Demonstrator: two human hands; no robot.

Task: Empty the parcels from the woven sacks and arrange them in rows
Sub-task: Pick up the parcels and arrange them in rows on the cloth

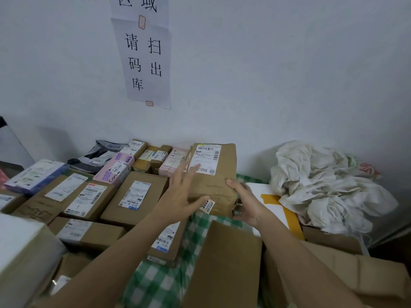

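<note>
Parcel (213, 176) between hands, right hand (245, 202) gripping

1. One head-worn wide-angle view is looking forward and down, close over the person's forearms.
2. It is facing a wall (266, 74) (edges are bowing from the lens), which is rising beyond the fingertips (195, 168).
3. It is sitting near enough that the parcels (135, 196) left of the fingers are filling the lower frame.

White painted wall (278, 74) behind, flat even light. Two paper signs (146, 63) with black Chinese characters taped on it, red tape tabs. Green-white checked cloth (155, 283) covers the surface below.
</note>
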